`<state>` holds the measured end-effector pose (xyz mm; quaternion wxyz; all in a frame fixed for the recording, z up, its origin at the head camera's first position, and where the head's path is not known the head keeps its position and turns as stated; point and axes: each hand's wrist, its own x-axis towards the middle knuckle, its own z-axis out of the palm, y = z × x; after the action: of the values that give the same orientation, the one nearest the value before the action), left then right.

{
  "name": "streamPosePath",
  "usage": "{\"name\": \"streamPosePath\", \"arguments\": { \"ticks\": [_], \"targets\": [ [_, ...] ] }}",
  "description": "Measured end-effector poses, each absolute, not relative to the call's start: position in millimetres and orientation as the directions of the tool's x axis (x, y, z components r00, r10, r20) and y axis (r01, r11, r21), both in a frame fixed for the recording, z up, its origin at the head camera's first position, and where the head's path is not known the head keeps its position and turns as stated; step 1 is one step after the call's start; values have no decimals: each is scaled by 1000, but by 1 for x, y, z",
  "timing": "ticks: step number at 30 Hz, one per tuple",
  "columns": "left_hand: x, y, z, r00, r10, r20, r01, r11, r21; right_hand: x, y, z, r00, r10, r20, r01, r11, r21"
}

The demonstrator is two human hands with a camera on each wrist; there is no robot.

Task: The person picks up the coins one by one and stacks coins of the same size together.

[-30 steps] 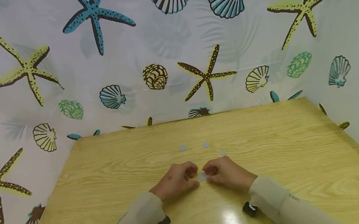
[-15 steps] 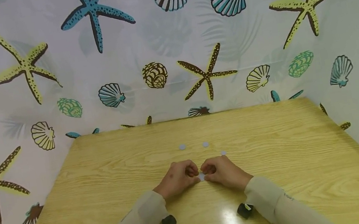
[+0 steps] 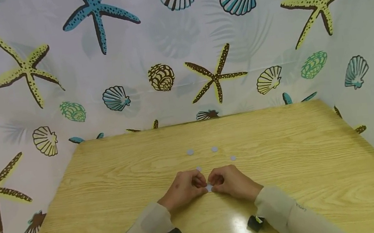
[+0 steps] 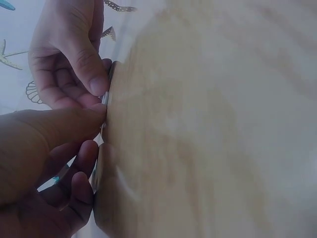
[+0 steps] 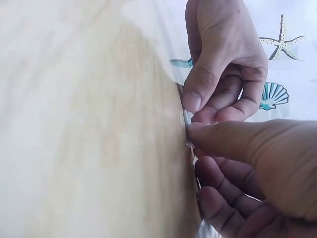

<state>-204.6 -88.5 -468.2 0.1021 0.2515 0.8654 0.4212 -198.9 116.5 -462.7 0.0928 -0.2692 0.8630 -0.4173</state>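
Note:
A small pale grey disc [image 3: 209, 188] lies on the table between my hands. My left hand [image 3: 184, 187] grips its left edge, thumb toward me and fingers curled. On the opposite side, my right hand [image 3: 235, 183] pinches the right edge in a mirrored pose. Both thumb tips rest on the disc, low against the tabletop. The left wrist view shows the disc as a thin pale edge [image 4: 105, 97] between the thumbs; the right wrist view shows a similar bright edge [image 5: 186, 118]. Fingers cover much of the disc.
Just beyond my left fingertips lies another disc [image 3: 198, 168]. Farther back are a left disc [image 3: 190, 152], a middle disc [image 3: 214, 149] and a right disc [image 3: 233, 158]. A patterned cloth [image 3: 176, 35] with starfish and shells borders the wooden table [image 3: 125, 160].
My hands have closed in from either side of the disc onto its edges. In the last half second hands and disc have shifted slightly toward me, uncovering the disc beyond my left fingers.

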Motion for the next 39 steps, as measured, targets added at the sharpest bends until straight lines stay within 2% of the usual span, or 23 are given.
{"name": "streamPosePath", "arguments": {
  "ticks": [26, 39],
  "targets": [
    [-180, -111, -467, -851, 525, -8, 295, 491, 820, -173, 96, -461, -801, -596, 56, -401, 465, -789],
    [-177, -118, -468, -841, 541, 13, 308, 458, 834, -166, 91, -460, -788, -613, 64, -420, 458, -784]
  ]
}}
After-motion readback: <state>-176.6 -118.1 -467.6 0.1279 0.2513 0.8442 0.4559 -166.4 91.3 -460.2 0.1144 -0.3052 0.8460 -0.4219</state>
